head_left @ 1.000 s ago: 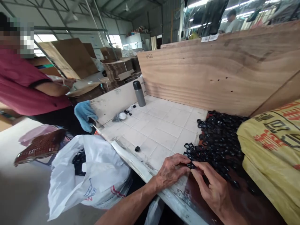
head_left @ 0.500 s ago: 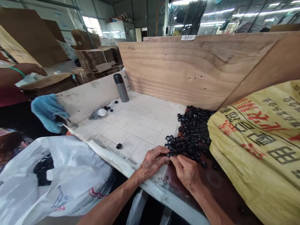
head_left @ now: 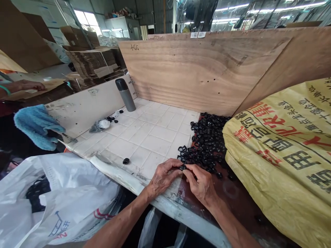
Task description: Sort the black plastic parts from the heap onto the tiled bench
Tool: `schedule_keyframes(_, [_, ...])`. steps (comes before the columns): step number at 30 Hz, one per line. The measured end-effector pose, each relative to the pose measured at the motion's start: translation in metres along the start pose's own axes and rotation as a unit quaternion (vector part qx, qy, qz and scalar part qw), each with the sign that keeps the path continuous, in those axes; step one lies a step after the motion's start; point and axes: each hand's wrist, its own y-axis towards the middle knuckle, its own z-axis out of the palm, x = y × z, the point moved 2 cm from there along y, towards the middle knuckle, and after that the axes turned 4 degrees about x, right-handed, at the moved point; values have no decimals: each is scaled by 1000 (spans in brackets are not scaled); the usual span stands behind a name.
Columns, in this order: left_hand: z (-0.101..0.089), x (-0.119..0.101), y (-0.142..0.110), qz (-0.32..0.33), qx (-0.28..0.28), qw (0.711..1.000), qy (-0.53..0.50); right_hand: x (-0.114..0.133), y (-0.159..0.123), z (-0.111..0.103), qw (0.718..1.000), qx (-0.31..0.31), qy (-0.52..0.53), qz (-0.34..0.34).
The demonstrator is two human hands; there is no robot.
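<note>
My left hand and my right hand meet at the near edge of a heap of small black ring-shaped plastic parts. Thumbs and forefingers of both pinch one small black plastic part between them. Its exact shape is mostly covered by my fingertips. A few loose rings lie just beyond my left fingertips, on the pale tiled tabletop. Under the heap and my right hand the surface is dark red-brown.
A yellow printed sack lies right of the heap. Wooden boards wall the back. Leftward are a grey flask, a small plastic bag, one black piece, a blue cloth and a white sack. Another person's hand shows far left.
The view has turned slightly to the right. My right fingertips have shifted at the small part, which now shows between both hands. The other person's hand is over the cardboard.
</note>
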Motion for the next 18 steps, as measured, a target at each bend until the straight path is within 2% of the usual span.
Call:
schedule_keyframes(3, [1,1,-1,8,10,1000,-8,-2,0,1,999,-4,-38,15])
schedule_keyframes(8, [0,1,-2,-18,-3,999,-33,3,1,-2,1000,-6,5,-8])
schedule_keyframes(18, [0,-5,1,-29,6,999,-42,2,1,-3,1000,-7,-8,1])
